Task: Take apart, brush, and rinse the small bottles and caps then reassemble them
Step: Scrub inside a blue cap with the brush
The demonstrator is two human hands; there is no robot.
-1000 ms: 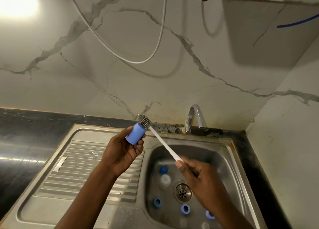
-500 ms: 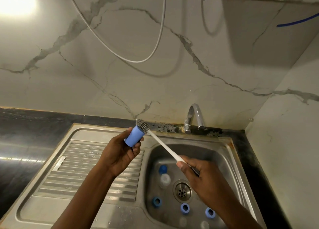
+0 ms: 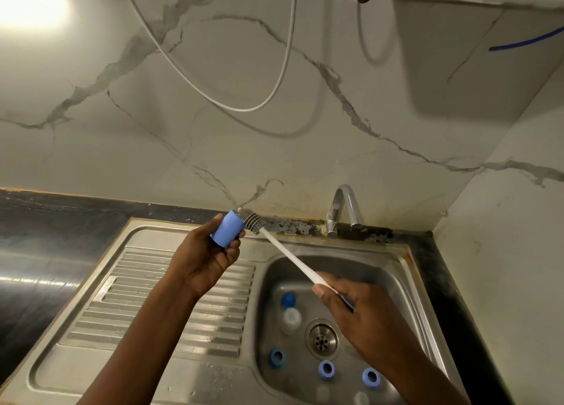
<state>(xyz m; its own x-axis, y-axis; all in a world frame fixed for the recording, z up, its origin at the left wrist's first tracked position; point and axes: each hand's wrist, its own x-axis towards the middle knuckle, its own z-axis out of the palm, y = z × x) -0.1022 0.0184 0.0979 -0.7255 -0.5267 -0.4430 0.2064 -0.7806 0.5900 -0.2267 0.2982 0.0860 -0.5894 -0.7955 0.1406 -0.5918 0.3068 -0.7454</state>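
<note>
My left hand point(image 3: 204, 259) grips a small blue bottle point(image 3: 227, 228) above the draining board, its mouth tilted up to the right. My right hand point(image 3: 354, 308) holds the white handle of a bottle brush point(image 3: 290, 258). The brush's grey bristle head point(image 3: 248, 217) sits at the bottle's mouth, mostly outside it. Down in the sink basin point(image 3: 393, 279) lie a blue cap point(image 3: 287, 299), a clear small bottle point(image 3: 291, 319) and three blue ring parts point(image 3: 276, 357), point(image 3: 326, 369), point(image 3: 371, 377).
A chrome tap point(image 3: 343, 210) stands behind the basin, with no water running. The drain point(image 3: 320, 339) is at the basin's middle. The ribbed draining board point(image 3: 171, 307) lies to the left, the dark counter point(image 3: 45, 252) beyond it. A white cable point(image 3: 244, 108) hangs on the marble wall.
The bottle and brush have shifted slightly up and left. More of the bristle head shows outside the bottle's mouth than a second ago.
</note>
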